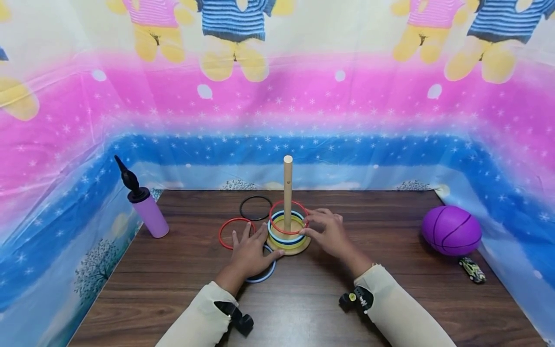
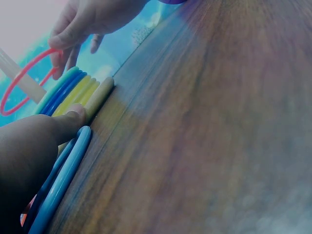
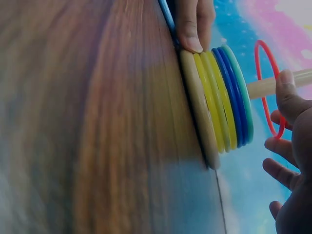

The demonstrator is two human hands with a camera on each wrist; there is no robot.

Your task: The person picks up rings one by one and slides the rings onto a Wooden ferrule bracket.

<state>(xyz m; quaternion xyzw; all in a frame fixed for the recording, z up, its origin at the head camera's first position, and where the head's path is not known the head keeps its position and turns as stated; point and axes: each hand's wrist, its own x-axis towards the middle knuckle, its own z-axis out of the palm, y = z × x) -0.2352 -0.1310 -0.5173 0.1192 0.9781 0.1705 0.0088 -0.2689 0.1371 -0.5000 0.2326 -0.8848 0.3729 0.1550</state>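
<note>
Ring in red [image 3: 259, 73] — round the peg [image 1: 288, 193], rim pinched in right grip [image 1: 329, 233] — left grip [image 1: 251, 253] spread

Cream sleeves [image 1: 197, 315] with black wrist cameras [image 1: 245, 325] (a yellowish dot [image 1: 352, 297] on the right).

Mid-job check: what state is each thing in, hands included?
Peg: upright
Wooden base: on the table
Stacked rings: around peg, on base
Held red ring: around peg, above stacked rings
Right hand: pinching held red ring
Left hand: thumb touching wooden base
Loose red ring: partly covered by left hand
Loose blue ring: partly covered by left hand
Black ring: lying flat
Pump: standing upright
Purple ball: resting on table
Toy car: beside ball
</note>
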